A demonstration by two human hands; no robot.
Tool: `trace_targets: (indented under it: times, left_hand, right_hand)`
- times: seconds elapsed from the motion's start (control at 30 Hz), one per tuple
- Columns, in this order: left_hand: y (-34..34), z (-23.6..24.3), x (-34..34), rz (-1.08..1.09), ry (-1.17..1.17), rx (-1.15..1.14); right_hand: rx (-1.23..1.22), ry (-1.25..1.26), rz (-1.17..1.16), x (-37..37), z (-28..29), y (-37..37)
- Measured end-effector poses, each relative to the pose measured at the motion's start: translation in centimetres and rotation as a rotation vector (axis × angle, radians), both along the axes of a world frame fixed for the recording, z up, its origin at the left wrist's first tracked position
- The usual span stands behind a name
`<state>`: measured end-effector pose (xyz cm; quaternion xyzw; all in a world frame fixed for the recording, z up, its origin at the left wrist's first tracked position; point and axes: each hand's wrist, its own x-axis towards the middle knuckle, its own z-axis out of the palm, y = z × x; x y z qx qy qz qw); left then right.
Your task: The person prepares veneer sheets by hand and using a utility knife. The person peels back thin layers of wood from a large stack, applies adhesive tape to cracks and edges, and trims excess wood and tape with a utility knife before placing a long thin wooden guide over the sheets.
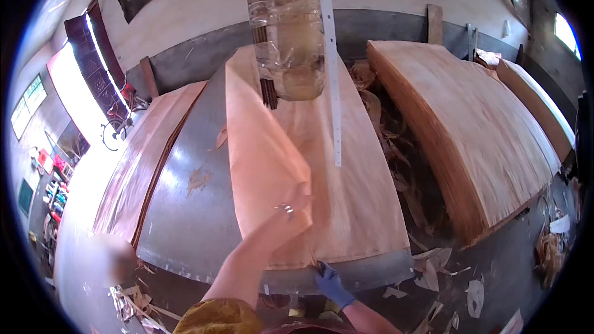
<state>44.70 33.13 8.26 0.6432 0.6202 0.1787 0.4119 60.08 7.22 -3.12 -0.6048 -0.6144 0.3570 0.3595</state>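
A thin wood veneer sheet [356, 192] lies on the metal-topped table [192, 210] in front of me. Its left part is lifted and folded over toward the right as a raised flap [260, 154]. My left hand [299, 205], bare with a shiny metal band near the wrist, is closed at the flap's right edge; its fingers blend with the pale wood. My right hand [333, 284] wears a blue glove and sits at the sheet's near edge. Its fingers are closed around something thin that I cannot make out.
A thick veneer stack [476, 124] stands at the right, a lower stack [151, 154] at the left. Overhead hangs a tape-wrapped block [288, 43] beside a white perforated strip [331, 55]. Veneer scraps [433, 266] litter the floor. A blurred round shape [111, 260] is at lower left.
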Motion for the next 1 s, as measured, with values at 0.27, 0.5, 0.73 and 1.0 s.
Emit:
trace_targets:
  times: [0.27,0.5,0.73,1.0]
  left_hand:
    - [0.6,-6.3,5.7,-0.171,0.146,0.054]
    - [-0.5,-2.8,12.6,-0.277,-0.051,0.195]
    - [-0.7,-0.5,12.7,-0.242,-0.151,0.283]
    - [-12.4,15.2,14.4,-0.352,-0.796,-0.116]
  right_hand:
    - [0.075,-0.309,-0.068,-2.2,5.4,-4.3]
    - [-0.200,-0.354,0.046,-0.8,13.1,-1.4]
    - [-0.108,0.159,0.042,-2.7,8.1,3.2]
    - [-0.689,1.081,-0.138,9.6,12.0,6.7]
